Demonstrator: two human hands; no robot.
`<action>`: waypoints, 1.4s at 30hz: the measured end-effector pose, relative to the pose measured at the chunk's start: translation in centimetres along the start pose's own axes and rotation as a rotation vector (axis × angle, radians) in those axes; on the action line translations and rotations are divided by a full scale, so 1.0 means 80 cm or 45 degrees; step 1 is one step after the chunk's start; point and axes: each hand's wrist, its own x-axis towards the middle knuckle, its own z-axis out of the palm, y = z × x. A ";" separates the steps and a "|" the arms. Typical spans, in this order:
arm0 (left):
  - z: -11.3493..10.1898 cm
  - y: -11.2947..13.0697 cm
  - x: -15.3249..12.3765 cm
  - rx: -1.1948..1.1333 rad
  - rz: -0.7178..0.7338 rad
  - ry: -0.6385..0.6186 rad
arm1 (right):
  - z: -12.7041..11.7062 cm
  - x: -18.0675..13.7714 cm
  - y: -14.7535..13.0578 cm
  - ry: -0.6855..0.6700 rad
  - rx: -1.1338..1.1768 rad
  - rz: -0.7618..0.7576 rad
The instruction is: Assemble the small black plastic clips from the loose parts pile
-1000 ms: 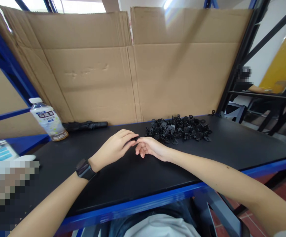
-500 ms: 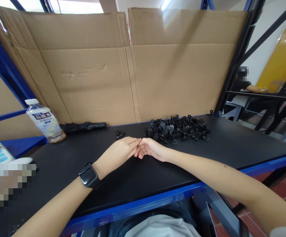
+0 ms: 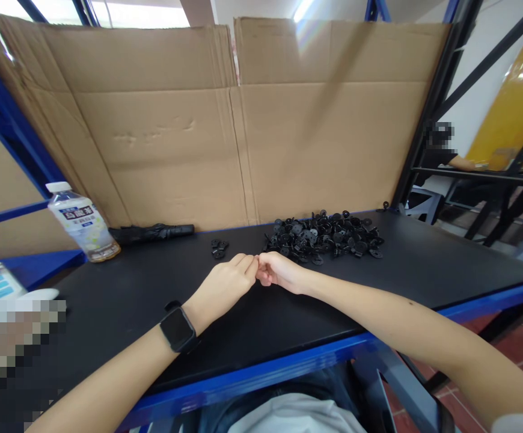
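My left hand (image 3: pixel 231 284), with a black smartwatch (image 3: pixel 178 328) on its wrist, has its fingers curled closed. Its fingertips meet those of my right hand (image 3: pixel 279 272), also closed, over the middle of the black tabletop (image 3: pixel 252 331). Whatever lies between the fingers is hidden. Just behind and to the right of my right hand spreads a heap of small black round plastic parts (image 3: pixel 324 236). Beyond my left hand lies a small group of similar black parts (image 3: pixel 219 248).
A bottle with a white cap (image 3: pixel 83 222) leans at the left, beside a black folded umbrella (image 3: pixel 153 233). Cardboard panels (image 3: pixel 175 138) wall the back. A blue rail (image 3: pixel 261 374) edges the front. At far right a person (image 3: pixel 442 153) sits beyond the black frame.
My left hand has turned and its outstretched fingers have curled in against the right hand. My right fingers have closed up too. The small group of parts shows more fully.
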 end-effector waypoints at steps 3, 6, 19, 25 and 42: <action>-0.001 -0.004 0.002 -0.042 -0.062 0.062 | 0.005 -0.002 0.001 0.044 -0.102 -0.056; -0.001 -0.015 0.002 -0.158 -0.241 0.230 | 0.012 -0.007 0.000 0.030 -0.208 -0.100; 0.005 -0.049 -0.003 -0.499 -0.559 0.186 | -0.001 -0.002 -0.002 0.101 0.265 -0.107; 0.051 -0.114 -0.036 -0.290 -0.296 -0.153 | -0.014 -0.003 -0.018 0.353 0.527 -0.299; 0.044 -0.096 -0.028 -0.269 -0.238 -0.282 | -0.008 -0.003 0.003 0.208 0.054 -0.173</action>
